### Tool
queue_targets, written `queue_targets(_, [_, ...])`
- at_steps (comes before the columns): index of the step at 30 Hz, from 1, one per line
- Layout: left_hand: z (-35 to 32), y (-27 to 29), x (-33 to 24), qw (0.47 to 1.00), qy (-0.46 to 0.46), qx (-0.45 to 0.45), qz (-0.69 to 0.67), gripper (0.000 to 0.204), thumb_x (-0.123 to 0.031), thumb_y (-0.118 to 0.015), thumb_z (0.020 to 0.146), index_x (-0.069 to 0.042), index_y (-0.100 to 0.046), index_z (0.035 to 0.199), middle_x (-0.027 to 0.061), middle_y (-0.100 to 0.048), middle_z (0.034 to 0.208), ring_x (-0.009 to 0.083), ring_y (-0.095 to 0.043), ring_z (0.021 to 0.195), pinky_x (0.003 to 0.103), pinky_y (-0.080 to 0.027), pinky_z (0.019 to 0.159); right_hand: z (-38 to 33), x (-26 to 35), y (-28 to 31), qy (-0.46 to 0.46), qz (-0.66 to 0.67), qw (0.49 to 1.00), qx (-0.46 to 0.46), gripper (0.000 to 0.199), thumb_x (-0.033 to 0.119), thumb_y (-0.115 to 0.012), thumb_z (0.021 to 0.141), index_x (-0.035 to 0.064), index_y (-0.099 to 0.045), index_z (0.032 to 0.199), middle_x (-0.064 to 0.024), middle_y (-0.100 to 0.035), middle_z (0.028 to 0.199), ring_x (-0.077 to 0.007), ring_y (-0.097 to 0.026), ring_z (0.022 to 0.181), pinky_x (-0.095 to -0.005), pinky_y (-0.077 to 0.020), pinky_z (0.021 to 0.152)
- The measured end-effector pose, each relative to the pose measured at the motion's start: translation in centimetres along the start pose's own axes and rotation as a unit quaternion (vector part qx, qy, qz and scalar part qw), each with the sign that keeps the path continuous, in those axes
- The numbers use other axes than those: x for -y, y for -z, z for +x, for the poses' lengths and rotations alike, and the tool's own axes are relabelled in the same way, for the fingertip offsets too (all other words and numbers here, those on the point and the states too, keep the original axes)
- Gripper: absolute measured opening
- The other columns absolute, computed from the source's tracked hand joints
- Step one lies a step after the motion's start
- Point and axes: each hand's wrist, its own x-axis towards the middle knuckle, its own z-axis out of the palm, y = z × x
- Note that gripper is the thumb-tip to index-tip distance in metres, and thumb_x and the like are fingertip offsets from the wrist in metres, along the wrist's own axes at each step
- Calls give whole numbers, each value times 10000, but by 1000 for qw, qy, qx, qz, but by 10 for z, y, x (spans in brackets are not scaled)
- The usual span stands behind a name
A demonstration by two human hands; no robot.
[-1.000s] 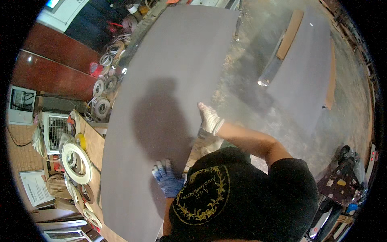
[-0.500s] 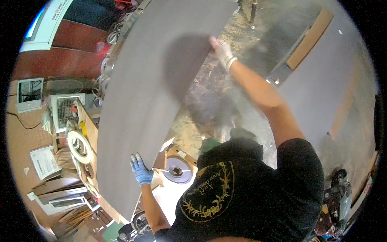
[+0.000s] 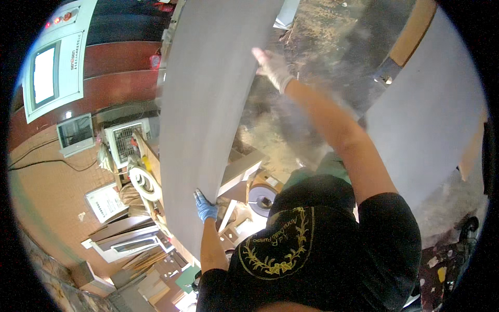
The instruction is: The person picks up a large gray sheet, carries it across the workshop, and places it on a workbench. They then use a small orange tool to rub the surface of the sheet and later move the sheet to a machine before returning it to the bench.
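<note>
On my feed the closest thing is the blue-gloved left hand (image 3: pixel 207 209) at 7 o'clock, fingers stretched out over the edge of a long grey panel (image 3: pixel 202 104) that runs from there up to 12. Further along, just past 12, I've got the pale-gloved right hand (image 3: pixel 274 70) at that same edge, too blurry to tell if it's pinching, with a second grey panel (image 3: pixel 431 114) well apart toward 3.

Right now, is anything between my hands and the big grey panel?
Nothing visible. Your blue-gloved left hand lies on the grey panel by its right-hand edge; your white-gloved right hand is at that same edge, farther up the picture.
</note>
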Motion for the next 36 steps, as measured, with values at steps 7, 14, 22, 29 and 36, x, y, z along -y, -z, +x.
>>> queue_targets(7, [1,11,-28,997,71,18,15,950,-211,-682,671,-109,-90,1406,173,-170,1443,346,-291,1281,380,-344,1012,-65,-73,-38,-26,-37,998,36,466,373,-638,774,0,-565,1045,-95,-623,932,-134,-573,663,-260,-494,589])
queue_targets(14, [8,9,-27,995,97,8,2,938,-133,-628,650,-174,-86,1414,123,-178,1455,350,-374,1229,398,-402,953,-83,-90,-35,28,-222,969,108,385,306,-682,735,45,-606,1009,-86,-658,879,-156,-602,751,-298,-477,682])
queue_targets(22, [4,-8,-9,997,74,-17,-4,948,-113,-670,644,-165,-112,1408,166,-210,1432,348,-355,1242,391,-384,980,-21,-31,0,39,-167,985,21,340,300,-667,762,1,-594,908,-83,-613,788,-129,-559,630,-276,-470,629])
queue_targets(29, [9,3,-19,995,102,3,-8,946,-127,-681,638,-174,-127,1403,153,-221,1431,360,-415,1191,411,-414,947,57,38,32,108,-43,987,-108,402,355,-639,776,-15,-603,931,-59,-599,811,-130,-555,602,-281,-471,581])
queue_targets(36, [0,11,-31,994,102,23,13,1008,-145,-728,613,-151,-108,1408,158,-190,1440,341,-375,1228,380,-393,977,88,121,59,61,-99,981,-156,495,372,-638,758,-29,-578,1043,-126,-622,990,-200,-628,883,-295,-471,738])
